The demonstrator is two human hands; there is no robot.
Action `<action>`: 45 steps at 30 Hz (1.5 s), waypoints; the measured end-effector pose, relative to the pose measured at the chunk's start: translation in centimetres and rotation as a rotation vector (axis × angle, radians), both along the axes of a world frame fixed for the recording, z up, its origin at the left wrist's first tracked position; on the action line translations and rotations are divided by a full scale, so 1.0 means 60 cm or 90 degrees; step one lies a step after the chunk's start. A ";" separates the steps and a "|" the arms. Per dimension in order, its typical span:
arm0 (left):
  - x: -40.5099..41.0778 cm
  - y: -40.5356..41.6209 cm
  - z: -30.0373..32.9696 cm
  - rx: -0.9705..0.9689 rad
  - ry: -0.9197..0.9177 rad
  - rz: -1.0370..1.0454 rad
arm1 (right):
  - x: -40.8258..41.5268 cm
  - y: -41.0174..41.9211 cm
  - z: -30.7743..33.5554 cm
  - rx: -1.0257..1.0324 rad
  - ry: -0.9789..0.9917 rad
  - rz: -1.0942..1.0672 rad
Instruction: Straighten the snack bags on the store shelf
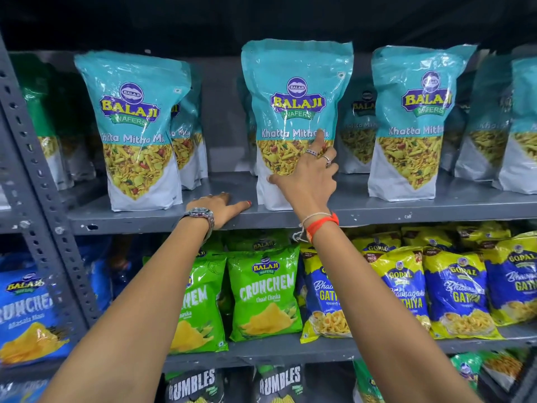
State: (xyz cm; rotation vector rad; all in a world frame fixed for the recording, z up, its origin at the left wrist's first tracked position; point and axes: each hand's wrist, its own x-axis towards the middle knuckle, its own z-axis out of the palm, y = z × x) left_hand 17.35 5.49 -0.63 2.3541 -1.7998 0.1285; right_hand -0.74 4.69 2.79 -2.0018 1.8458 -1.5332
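Note:
Teal Balaji Khatta Mitha Mix bags stand in rows on the grey top shelf (377, 209). The middle front bag (293, 91) stands upright, and my right hand (308, 175) lies flat against its lower front, fingers spread, thumb at its left edge. My left hand (223, 207) rests palm down on the bare shelf just left of that bag, touching no bag. The left front bag (136, 132) leans slightly. A right front bag (412, 123) stands upright, with more teal bags behind each.
A grey perforated upright post (43, 175) frames the left side. The shelf below holds green Crunchem bags (264, 292), blue Crunchem bags (26, 309) and blue-yellow Gopal Gathiya bags (453, 289). Dark Rumbles bags (279, 385) sit on the lowest shelf.

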 end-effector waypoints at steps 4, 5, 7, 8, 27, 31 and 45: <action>-0.004 0.002 0.002 0.001 0.000 0.009 | -0.008 0.018 0.000 -0.002 0.001 0.004; -0.005 0.003 0.002 0.001 0.000 0.007 | -0.009 0.021 0.001 -0.001 0.002 0.008; -0.005 0.003 0.003 0.000 -0.003 0.005 | -0.010 0.024 0.001 -0.001 0.000 0.016; -0.005 0.003 0.003 0.000 -0.005 0.004 | -0.011 0.025 0.001 0.000 -0.004 0.021; -0.001 -0.004 -0.006 -0.024 -0.019 0.009 | -0.012 -0.005 -0.022 -0.018 -0.042 0.095; -0.003 -0.004 -0.006 -0.024 -0.021 0.013 | -0.003 -0.018 -0.025 -0.014 -0.047 0.102; -0.017 0.006 -0.005 -0.088 -0.040 0.009 | 0.001 -0.017 -0.035 -0.046 -0.129 0.094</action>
